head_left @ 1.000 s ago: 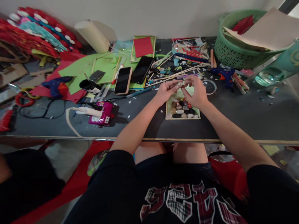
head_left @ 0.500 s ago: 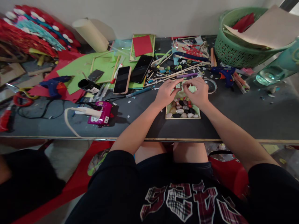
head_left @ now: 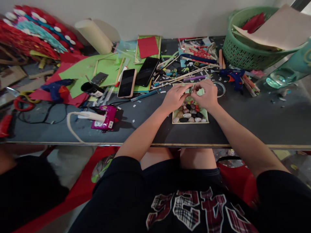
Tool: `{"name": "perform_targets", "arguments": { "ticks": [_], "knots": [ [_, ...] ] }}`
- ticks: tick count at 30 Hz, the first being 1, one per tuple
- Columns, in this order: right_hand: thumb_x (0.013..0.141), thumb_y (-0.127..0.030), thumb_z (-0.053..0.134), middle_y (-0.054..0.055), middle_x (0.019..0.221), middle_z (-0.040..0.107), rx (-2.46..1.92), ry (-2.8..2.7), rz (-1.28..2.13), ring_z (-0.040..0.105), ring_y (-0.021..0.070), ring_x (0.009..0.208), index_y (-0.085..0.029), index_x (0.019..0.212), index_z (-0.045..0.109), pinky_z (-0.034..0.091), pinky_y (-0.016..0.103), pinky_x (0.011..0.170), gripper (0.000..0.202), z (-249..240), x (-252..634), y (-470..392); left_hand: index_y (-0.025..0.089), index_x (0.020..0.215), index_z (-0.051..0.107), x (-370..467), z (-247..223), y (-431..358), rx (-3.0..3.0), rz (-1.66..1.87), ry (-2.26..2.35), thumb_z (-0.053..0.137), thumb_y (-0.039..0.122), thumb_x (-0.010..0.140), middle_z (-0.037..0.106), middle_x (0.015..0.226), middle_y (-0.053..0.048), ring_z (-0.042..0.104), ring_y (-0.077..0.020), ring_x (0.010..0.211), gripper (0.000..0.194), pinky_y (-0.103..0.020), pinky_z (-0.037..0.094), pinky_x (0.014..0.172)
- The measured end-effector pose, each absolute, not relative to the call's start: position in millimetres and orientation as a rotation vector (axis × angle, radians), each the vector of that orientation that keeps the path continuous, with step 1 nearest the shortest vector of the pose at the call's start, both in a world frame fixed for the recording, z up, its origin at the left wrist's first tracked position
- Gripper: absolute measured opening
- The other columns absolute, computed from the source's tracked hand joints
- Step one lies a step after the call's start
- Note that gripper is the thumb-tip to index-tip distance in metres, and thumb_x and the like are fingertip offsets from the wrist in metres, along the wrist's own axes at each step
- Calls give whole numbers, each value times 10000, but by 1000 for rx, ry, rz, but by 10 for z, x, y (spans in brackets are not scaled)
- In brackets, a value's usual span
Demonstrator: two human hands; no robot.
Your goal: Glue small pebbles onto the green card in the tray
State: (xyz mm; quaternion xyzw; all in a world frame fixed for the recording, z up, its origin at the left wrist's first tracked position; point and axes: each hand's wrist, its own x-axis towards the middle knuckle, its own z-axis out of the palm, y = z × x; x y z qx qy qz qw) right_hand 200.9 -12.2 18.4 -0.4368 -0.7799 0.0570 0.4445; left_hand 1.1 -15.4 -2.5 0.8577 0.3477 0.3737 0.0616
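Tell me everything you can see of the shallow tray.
The shallow tray is rectangular, pale green inside, with a thin light rim; its material is unclear. It lies flat on the dark table. Black, white, brown and reddish pebbles crowd its near part. The left hand and right hand, above its far part, partly hide it; whether either touches it I cannot tell.

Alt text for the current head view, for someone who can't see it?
A person's left hand and right hand are close together over a shallow tray of pebbles on a cluttered dark table; anything held is unclear. Two phones and a purple socket lie left; a green basket stands far right.
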Motion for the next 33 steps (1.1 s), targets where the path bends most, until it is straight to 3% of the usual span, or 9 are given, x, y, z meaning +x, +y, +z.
{"name": "perform_targets", "arguments": {
  "ticks": [6, 11, 14, 19, 23, 33],
  "knots": [
    [764, -177, 610, 41, 782, 642, -1283, -1817, 67, 605, 214, 828, -222, 753, 571, 517, 423, 871, 60, 247, 2233, 35, 222, 1412, 636, -92, 87, -100, 2480, 1050, 1148, 453, 588, 1054, 761, 1126, -112, 712, -234, 1031, 544, -376, 563, 945],
    [822, -218, 645, 91, 828, 666, -1504, -1806, 3, 628, 292, 938, -218, 754, 582, 512, 558, 984, 93, 232, 2428, 145, 282, 1362, 700, -278, 244, -69, 2402, 829, 1161, 650, 392, 1007, 773, 1089, -86, 718, -203, 884, 375, -351, 573, 862],
    [858, -275, 650, 123, 838, 673, -1550, -1827, 11, 626, 338, 1001, -214, 742, 582, 503, 621, 999, 148, 153, 2469, 187, 302, 1331, 725, -347, 303, -64, 2503, 632, 1127, 720, 273, 950, 781, 1127, -85, 722, -228, 959, 383, -380, 574, 896],
    [862, -274, 643, 129, 845, 677, -1553, -1880, 30, 624, 339, 1006, -209, 758, 602, 522, 607, 981, 130, 92, 2456, 209, 288, 1373, 703, -345, 282, -46, 2672, 381, 1075, 708, 250, 947, 789, 1186, -100, 712, -267, 1100, 427, -417, 569, 957],
    [842, -219, 642, 122, 845, 684, -1586, -1898, 58, 619, 328, 982, -200, 783, 633, 531, 584, 947, 62, 95, 2432, 211, 272, 1349, 720, -318, 248, -36, 2710, 372, 1039, 700, 257, 962, 795, 1206, -93, 690, -270, 1176, 387, -421, 556, 1001],
    [827, -229, 643, 119, 837, 693, -1581, -1896, 73, 619, 311, 948, -199, 795, 674, 544, 540, 913, 54, 42, 2458, 252, 290, 1294, 757, -308, 270, -47, 2710, 348, 1118, 711, 296, 964, 758, 1130, -103, 701, -253, 1060, 334, -398, 540, 960]
  ]
}}
